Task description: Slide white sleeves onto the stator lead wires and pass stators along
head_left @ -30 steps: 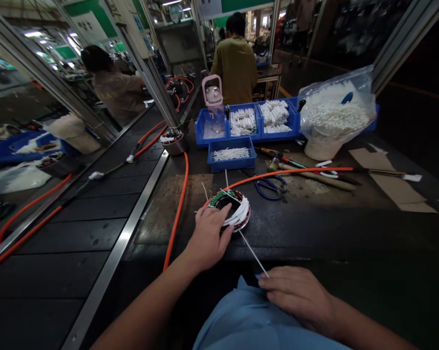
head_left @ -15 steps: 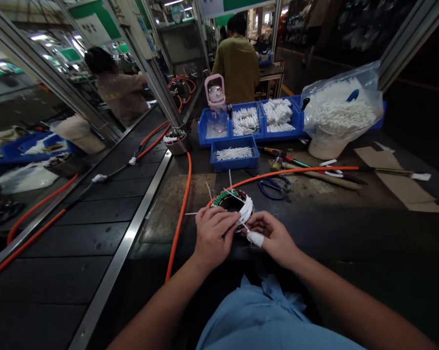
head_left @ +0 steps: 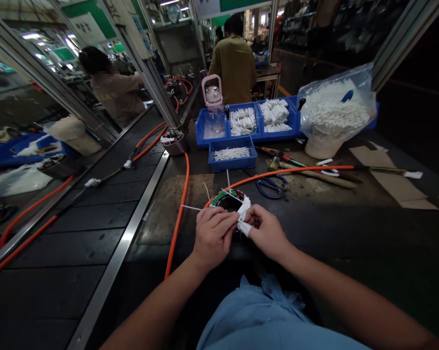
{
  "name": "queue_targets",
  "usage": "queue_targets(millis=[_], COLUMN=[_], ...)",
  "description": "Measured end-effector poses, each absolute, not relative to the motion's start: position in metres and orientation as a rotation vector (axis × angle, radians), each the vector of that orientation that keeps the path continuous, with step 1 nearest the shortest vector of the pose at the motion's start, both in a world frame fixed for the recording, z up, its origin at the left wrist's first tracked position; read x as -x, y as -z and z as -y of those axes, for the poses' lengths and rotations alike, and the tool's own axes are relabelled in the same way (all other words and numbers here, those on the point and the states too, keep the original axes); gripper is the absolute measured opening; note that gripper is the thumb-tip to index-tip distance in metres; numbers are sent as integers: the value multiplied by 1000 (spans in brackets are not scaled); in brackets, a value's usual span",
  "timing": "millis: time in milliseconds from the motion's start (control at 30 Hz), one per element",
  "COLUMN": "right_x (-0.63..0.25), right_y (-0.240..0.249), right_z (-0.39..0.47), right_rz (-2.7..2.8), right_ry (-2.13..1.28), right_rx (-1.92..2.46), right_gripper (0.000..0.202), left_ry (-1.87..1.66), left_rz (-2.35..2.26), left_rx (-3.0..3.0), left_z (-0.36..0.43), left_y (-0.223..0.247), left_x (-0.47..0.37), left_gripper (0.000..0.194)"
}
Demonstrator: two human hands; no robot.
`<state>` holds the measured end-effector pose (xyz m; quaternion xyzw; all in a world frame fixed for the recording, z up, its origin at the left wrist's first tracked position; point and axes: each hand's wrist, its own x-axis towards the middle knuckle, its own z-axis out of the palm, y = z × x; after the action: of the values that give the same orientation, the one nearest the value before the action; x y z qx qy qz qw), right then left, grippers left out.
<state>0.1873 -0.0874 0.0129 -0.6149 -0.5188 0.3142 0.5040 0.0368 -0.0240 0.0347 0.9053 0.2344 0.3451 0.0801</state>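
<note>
On the bench in front of me lies a ring-shaped motor stator (head_left: 224, 193), with green and dark red parts on its rim and white wrapping (head_left: 245, 208) on its right side. Several thin white cable ties stick up and out of the ring. My left hand (head_left: 214, 233) is closed over the near left edge, its fingertips pressing the wrapping. Close beside it, my right hand (head_left: 265, 228) pinches at the wrapping's near end, where a cable tie is mostly hidden by the fingers. White tape (head_left: 244, 228) covers my right thumb. An orange cable (head_left: 295, 170) runs right from the stator.
Behind the stator stands a small blue bin (head_left: 233, 166) of cable ties, then larger blue bins (head_left: 243, 137) of white tubes. Blue-handled scissors (head_left: 272, 189), a hammer (head_left: 314, 176) and a bag of white pieces (head_left: 338, 114) lie right. A conveyor (head_left: 95, 243) runs left. Two people work beyond.
My right hand has moved left and slightly up, closing the gap to the wrapping and my left fingers. The left hand stays on the stator. The view has shifted slightly.
</note>
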Motion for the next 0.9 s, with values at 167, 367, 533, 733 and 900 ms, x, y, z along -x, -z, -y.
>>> queue_targets(millis=[167,367,533,733,900], right_x=[-203,-211,-220,-236,-221], right_y=[-36,-58,-61,-63,-57], right_z=[86,73,29,46,58], right_rz=[2145,2455,2398,2271,2529], right_ry=[243,650,580,-299,35], right_rx=[1447,814,1091,1172,1283], right_gripper=[17,30,25,17,8], left_ry=[-912,-557,-485,-407,-638], left_rz=[-721,-859,-825,-870,-974], left_rx=[-2735,-2878,-2998,-3022,-2987], left_z=[24,23,24,29,31], left_y=[-39,-42,-44,-46,-34], left_x=[-36,-36,-35,-39,-45], left_gripper=[27,25,19,34,36])
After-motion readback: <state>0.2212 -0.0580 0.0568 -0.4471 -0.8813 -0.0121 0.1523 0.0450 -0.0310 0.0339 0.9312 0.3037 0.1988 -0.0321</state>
